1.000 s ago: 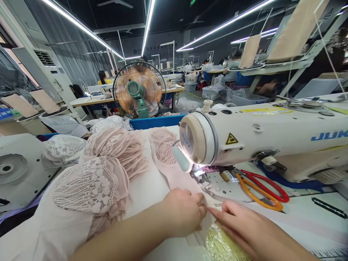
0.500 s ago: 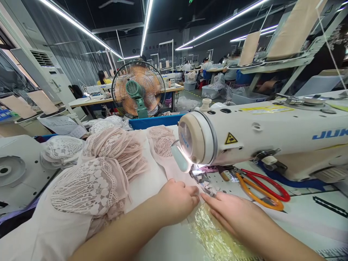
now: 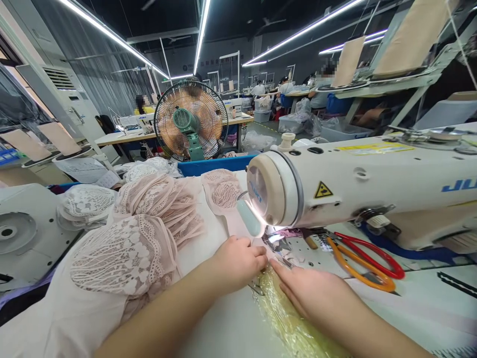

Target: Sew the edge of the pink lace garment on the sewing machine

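Note:
A pale pink lace-and-mesh piece (image 3: 222, 191) lies left of the sewing machine (image 3: 294, 186), its narrow end running to the lit needle area. At that end, my left hand (image 3: 238, 263) is closed with bent fingers pressed on the fabric; the fingertips' exact grip is partly hidden. My right hand (image 3: 311, 288) rests with outstretched fingers close to the left fingertips, just in front of the presser foot. Beneath and beside it stretches a shiny yellow transparent strip (image 3: 286, 315) on the machine bed. A pale green guard (image 3: 250, 219) partly covers the needle.
Stacked pink lace cups (image 3: 122, 258) fill the left of the table. Orange-and-red-handled scissors (image 3: 367, 261) lie right of the needle, with a black slotted strip (image 3: 456, 285) beyond. A fan (image 3: 190, 122) stands behind a blue bin edge (image 3: 216, 165). People work in the background.
Both hands have shifted slightly forward and left, toward the needle area. The pink fabric between them has moved forward, and less of it shows in front of the fingers.

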The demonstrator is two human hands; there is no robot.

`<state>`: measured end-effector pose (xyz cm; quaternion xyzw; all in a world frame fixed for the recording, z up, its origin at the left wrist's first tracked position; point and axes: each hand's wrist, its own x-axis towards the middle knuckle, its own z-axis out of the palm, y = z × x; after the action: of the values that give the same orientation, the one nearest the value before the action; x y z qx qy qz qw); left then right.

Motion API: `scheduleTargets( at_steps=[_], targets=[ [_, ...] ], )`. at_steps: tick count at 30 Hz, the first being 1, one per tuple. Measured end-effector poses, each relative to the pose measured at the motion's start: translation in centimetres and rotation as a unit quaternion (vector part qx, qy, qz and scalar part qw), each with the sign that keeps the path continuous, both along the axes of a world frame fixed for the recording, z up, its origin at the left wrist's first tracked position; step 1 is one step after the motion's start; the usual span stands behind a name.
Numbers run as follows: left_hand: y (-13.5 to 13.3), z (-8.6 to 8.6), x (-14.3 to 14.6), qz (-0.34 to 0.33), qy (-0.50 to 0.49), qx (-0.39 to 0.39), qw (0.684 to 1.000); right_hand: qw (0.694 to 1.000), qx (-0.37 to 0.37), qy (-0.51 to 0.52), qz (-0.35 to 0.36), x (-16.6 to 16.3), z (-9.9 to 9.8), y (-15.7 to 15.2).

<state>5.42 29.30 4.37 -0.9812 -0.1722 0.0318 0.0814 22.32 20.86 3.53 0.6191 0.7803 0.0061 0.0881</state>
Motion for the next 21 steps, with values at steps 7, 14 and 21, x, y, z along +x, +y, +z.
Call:
scheduleTargets(
  at_steps=[7,14,21],
  targets=[
    [0.1,-0.2,-0.1,0.000,-0.001,0.009,1.000,0.965,0.228,0.086,0.095,1.8,-4.0,-2.5],
    [1.0,-0.7,-0.2,0.017,-0.007,0.006,1.000,0.958,0.230,0.155,0.068,2.3,-5.5,-3.8],
    [1.4,0.1,-0.3,0.047,0.008,0.020,0.999,0.956,0.221,0.186,0.049,2.3,-5.7,-4.1]
  ],
)
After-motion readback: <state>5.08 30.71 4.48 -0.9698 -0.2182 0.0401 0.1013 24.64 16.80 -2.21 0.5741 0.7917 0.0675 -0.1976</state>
